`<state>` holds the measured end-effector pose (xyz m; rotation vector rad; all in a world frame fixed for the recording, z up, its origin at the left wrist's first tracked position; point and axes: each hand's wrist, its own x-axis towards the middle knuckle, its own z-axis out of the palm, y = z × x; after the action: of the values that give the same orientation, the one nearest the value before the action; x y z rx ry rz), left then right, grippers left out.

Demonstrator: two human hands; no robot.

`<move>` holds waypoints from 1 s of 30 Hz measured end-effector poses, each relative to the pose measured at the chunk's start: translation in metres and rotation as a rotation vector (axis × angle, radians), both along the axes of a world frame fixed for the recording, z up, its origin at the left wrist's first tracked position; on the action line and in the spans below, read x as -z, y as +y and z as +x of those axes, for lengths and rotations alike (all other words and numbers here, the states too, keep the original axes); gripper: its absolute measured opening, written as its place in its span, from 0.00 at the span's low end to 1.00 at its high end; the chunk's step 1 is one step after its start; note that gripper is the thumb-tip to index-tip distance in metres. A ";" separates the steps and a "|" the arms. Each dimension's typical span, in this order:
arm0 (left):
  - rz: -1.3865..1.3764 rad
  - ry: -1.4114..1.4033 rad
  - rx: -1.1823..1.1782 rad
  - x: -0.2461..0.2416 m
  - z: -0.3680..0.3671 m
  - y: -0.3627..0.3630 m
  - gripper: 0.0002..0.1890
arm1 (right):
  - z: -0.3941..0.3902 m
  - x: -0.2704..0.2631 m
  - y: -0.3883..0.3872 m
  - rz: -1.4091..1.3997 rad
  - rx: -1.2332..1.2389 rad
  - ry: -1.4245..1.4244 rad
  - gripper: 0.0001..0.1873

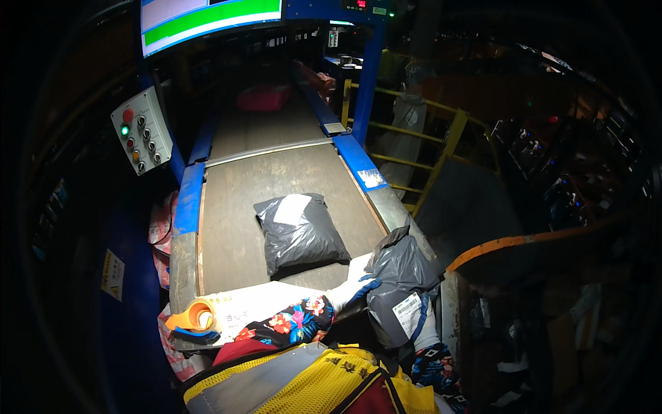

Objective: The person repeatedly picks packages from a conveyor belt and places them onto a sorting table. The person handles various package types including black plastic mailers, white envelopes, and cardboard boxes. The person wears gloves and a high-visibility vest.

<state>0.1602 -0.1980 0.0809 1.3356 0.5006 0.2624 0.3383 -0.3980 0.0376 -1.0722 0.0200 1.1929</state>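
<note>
A stuffed dark grey plastic mailing bag with a white barcode label is held at the belt's right front corner. My left hand, in a white and blue glove, grips its left side. My right hand has hold of its lower right side, its fingers partly hidden. Another full dark plastic mailing bag, with a white label on top, lies on the conveyor belt in front of me. Floral sleeves cover both my forearms.
An orange tape-dispenser-like holder rests on the front left ledge. A control box with buttons and a lit screen stand beyond. A pink package lies farther up the belt. A yellow railing runs along the right.
</note>
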 end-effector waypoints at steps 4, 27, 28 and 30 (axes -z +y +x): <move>-0.005 -0.006 -0.006 -0.007 -0.001 -0.003 0.32 | 0.002 0.001 0.000 0.014 -0.009 0.004 0.36; 0.106 0.039 -0.045 0.020 0.000 -0.004 0.29 | -0.004 -0.023 -0.003 0.046 -0.165 0.129 0.39; 0.062 0.018 -0.058 0.021 0.001 -0.005 0.28 | -0.005 -0.025 -0.003 0.047 -0.177 0.138 0.39; -0.028 -0.031 -0.080 0.023 0.003 -0.008 0.27 | 0.002 -0.010 -0.009 0.116 -0.164 0.022 0.38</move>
<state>0.1633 -0.2065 0.0578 1.2839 0.5307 0.3406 0.3399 -0.4073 0.0471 -0.9731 -0.1208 1.3366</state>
